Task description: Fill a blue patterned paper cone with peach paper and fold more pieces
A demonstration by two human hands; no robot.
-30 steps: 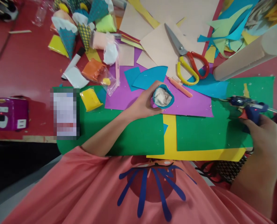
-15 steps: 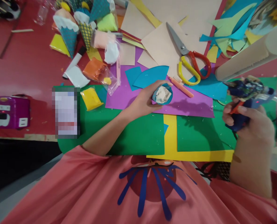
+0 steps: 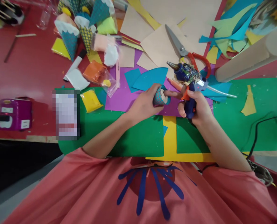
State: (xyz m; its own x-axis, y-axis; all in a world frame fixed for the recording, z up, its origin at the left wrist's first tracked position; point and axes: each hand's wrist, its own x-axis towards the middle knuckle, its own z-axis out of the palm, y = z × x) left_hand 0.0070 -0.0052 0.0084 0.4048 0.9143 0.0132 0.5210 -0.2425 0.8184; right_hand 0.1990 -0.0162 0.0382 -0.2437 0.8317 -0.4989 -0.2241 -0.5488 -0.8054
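From the head camera, we are looking down on a left hand (image 3: 144, 101) closing around a small teal paper cone (image 3: 158, 97) above a purple sheet (image 3: 119, 100). The hand is turning the cone's mouth toward the right, presumably to present the pale stuffing (image 3: 163, 96) inside. The right hand (image 3: 202, 107) is gripping a dark blue glue gun (image 3: 187, 73) while one finger (image 3: 172, 94) is pointing straight at the cone's mouth, apparently freed so that it can be pressing without the tool being put down. The nozzle (image 3: 172, 65) is aiming up and away from both hands, likely sparing them the heat.

The left hand is hiding the cone's tip, and we are failing to tell how deep the finger is sitting. The gun is covering most of the yellow handle of the scissors (image 3: 175, 40) and crossing a pink marker (image 3: 174, 84). At the upper left, the frame's edge is cutting off some of the decorated cones (image 3: 68, 36); at the left, pixels are masking the screen of a phone-like object (image 3: 67, 114).
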